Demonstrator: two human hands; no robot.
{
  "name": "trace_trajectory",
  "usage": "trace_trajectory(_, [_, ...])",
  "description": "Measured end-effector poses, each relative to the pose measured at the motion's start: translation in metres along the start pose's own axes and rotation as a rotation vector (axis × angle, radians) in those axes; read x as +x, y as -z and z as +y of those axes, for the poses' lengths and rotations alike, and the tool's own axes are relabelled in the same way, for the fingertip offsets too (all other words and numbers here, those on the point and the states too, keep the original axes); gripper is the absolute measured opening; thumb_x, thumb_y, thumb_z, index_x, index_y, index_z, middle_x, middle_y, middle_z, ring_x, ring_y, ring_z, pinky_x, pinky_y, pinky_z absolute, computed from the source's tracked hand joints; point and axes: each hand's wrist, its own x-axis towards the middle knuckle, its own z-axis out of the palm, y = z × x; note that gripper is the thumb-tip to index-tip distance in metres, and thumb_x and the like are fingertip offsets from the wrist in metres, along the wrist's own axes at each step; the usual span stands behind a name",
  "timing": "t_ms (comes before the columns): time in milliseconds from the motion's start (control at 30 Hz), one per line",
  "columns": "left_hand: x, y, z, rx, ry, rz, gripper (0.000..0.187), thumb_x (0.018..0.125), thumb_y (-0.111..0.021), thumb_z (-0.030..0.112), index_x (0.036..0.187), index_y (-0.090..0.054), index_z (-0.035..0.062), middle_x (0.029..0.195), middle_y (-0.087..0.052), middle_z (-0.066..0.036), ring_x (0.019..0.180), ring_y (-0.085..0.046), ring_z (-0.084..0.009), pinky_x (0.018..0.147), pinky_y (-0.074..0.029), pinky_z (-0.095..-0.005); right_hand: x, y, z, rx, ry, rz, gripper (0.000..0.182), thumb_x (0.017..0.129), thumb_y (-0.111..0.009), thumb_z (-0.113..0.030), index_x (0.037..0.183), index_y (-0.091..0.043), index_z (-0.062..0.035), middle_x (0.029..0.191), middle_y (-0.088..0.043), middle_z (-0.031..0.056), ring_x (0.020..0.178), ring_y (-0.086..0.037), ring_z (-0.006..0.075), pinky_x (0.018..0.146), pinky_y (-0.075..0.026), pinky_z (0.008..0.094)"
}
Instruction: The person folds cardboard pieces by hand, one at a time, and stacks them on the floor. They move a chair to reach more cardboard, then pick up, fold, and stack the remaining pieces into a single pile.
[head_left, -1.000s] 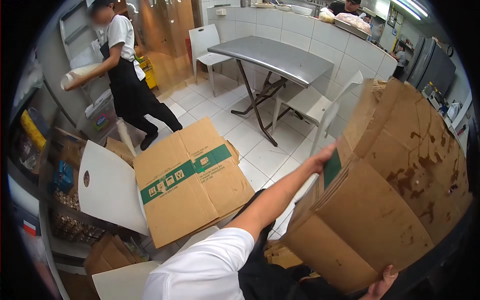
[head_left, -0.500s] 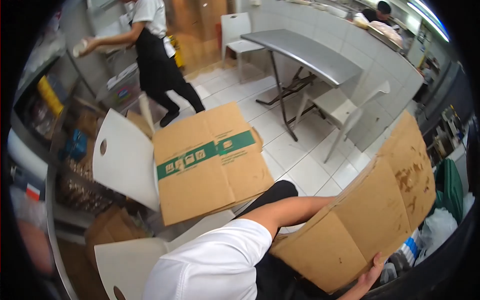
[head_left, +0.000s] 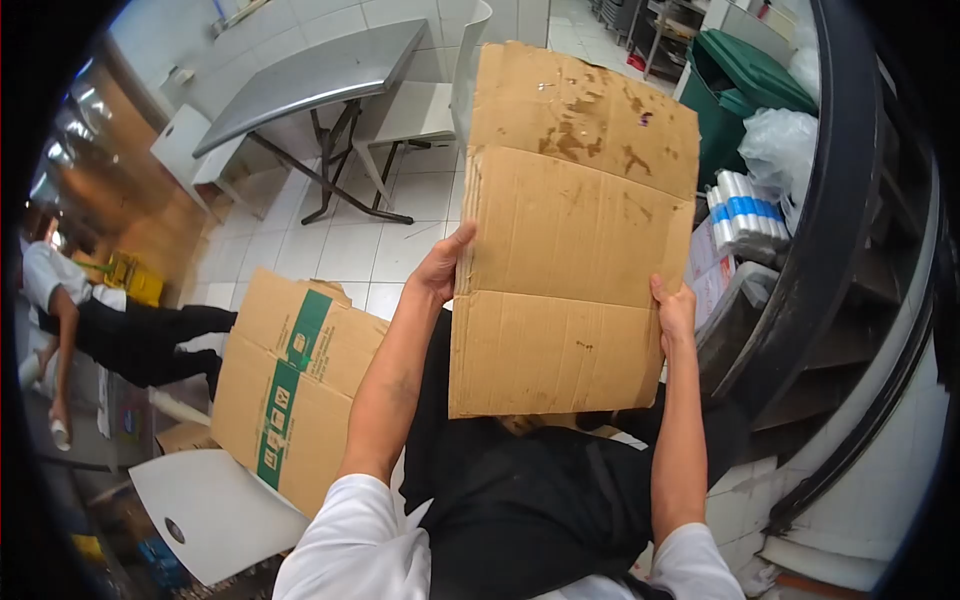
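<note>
A stack of flattened cardboard (head_left: 570,240) is held up in front of me, creased across and stained dark near its top edge. My left hand (head_left: 443,262) grips its left edge, with the thumb on the front face. On the right edge, lower down, my right hand (head_left: 675,312) is closed around it, thumb also in front. The fingers behind the cardboard are hidden. To my left, another flattened cardboard box (head_left: 240,375) with a green printed band lies on a white chair (head_left: 215,515).
A metal folding table (head_left: 320,75) and white chairs stand at the upper left. Another person (head_left: 120,325) is at the far left. A green bin (head_left: 745,90), plastic bags (head_left: 785,150), packaged white rolls (head_left: 742,215) and a dark staircase (head_left: 830,300) are on the right.
My view has turned right. The held cardboard has come to the middle, more upright, and my left hand now shows on its left edge. The banded cardboard has shifted left in view.
</note>
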Motion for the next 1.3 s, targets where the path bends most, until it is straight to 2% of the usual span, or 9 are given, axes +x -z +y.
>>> trace_trajectory(133, [-0.006, -0.042, -0.001, -0.120, 0.000, 0.074, 0.076, 0.082, -0.073, 0.020, 0.145, -0.043, -0.0072, 0.130, -0.060, -0.026, 0.114, -0.067, -0.0334, 0.097, -0.058, -0.0439, 0.009, -0.004, 0.019, 0.060, -0.043, -0.002, 0.031, 0.099, -0.068, -0.012, 0.125, -0.066, 0.0051, 0.121, -0.071, 0.0101, 0.105, -0.067, 0.0191, 0.093, -0.051, 0.0337])
trace_trajectory(400, [0.008, -0.018, -0.030, -0.100, -0.014, -0.056, 0.074, 0.081, -0.070, 0.016, 0.147, -0.043, -0.0041, 0.136, -0.059, -0.025, 0.118, -0.065, -0.0346, 0.102, -0.055, -0.0466, -0.020, 0.020, 0.022, 0.616, -0.260, -0.416, 0.065, 0.097, -0.072, -0.023, 0.149, -0.042, 0.0019, 0.139, -0.060, 0.0124, 0.127, -0.058, 0.0260, 0.106, -0.046, 0.0398])
trace_trajectory(500, [0.018, -0.010, -0.030, -0.113, -0.059, -0.045, 0.072, 0.082, -0.069, 0.016, 0.147, -0.044, -0.0040, 0.134, -0.061, -0.023, 0.117, -0.067, -0.0331, 0.101, -0.055, -0.0466, -0.025, 0.022, 0.014, 0.565, -0.125, -0.381, 0.067, 0.093, -0.076, -0.027, 0.145, -0.047, 0.0034, 0.135, -0.063, 0.0134, 0.123, -0.060, 0.0261, 0.104, -0.048, 0.0404])
trace_trajectory(700, [0.054, -0.045, 0.034, 0.196, 0.006, -0.148, 0.065, 0.093, -0.074, 0.031, 0.142, -0.049, -0.0044, 0.129, -0.064, -0.019, 0.113, -0.068, -0.0276, 0.097, -0.057, -0.0403, -0.025, 0.039, -0.064, 0.332, 0.150, -0.211, 0.065, 0.090, -0.080, -0.031, 0.138, -0.055, 0.0032, 0.127, -0.067, 0.0140, 0.116, -0.064, 0.0250, 0.100, -0.051, 0.0400])
trace_trajectory(800, [0.063, -0.069, 0.044, 0.367, -0.006, -0.108, 0.065, 0.102, -0.061, 0.045, 0.145, -0.048, -0.0026, 0.135, -0.062, -0.017, 0.115, -0.066, -0.0235, 0.096, -0.056, -0.0388, -0.035, 0.030, -0.075, 0.380, 0.210, -0.171, 0.064, 0.091, -0.078, -0.036, 0.137, -0.055, 0.0030, 0.129, -0.066, 0.0126, 0.115, -0.065, 0.0231, 0.099, -0.051, 0.0386])
trace_trajectory(967, [0.074, -0.121, -0.009, 0.200, -0.186, -0.020, 0.075, 0.106, -0.038, 0.061, 0.155, -0.039, 0.0042, 0.151, -0.051, -0.014, 0.128, -0.059, -0.0245, 0.105, -0.051, -0.0390, -0.034, -0.001, -0.061, 0.623, 0.099, -0.258, 0.073, 0.093, -0.072, -0.053, 0.137, -0.055, 0.0021, 0.133, -0.064, 0.0102, 0.117, -0.063, 0.0207, 0.096, -0.052, 0.0347])
trace_trajectory(1033, [0.084, -0.113, -0.031, 0.000, -0.118, -0.196, 0.075, 0.106, -0.033, 0.063, 0.156, -0.038, 0.0068, 0.149, -0.052, -0.014, 0.131, -0.057, -0.0247, 0.103, -0.053, -0.0410, -0.035, -0.003, -0.059, 0.500, 0.077, -0.299, 0.080, 0.092, -0.066, -0.063, 0.137, -0.054, 0.0022, 0.129, -0.064, 0.0089, 0.114, -0.063, 0.0188, 0.094, -0.053, 0.0325])
trace_trajectory(1167, [0.068, -0.120, -0.087, -0.055, -0.141, -0.267, 0.076, 0.106, -0.030, 0.065, 0.156, -0.037, 0.0076, 0.150, -0.050, -0.015, 0.131, -0.056, -0.0251, 0.104, -0.053, -0.0401, -0.050, -0.052, -0.055, 0.445, 0.154, -0.267, 0.088, 0.086, -0.064, -0.075, 0.127, -0.058, 0.0016, 0.107, -0.066, 0.0050, 0.096, -0.064, 0.0129, 0.083, -0.054, 0.0286])
trace_trajectory(1300, [0.011, -0.097, -0.125, -0.033, -0.144, -0.214, 0.076, 0.106, -0.031, 0.065, 0.154, -0.039, 0.0067, 0.148, -0.052, -0.015, 0.129, -0.058, -0.0252, 0.103, -0.053, -0.0395, -0.067, -0.104, -0.044, 0.337, 0.354, -0.036, 0.072, 0.085, -0.075, -0.064, 0.110, -0.066, 0.0029, 0.093, -0.064, 0.0059, 0.088, -0.064, 0.0163, 0.080, -0.053, 0.0300])
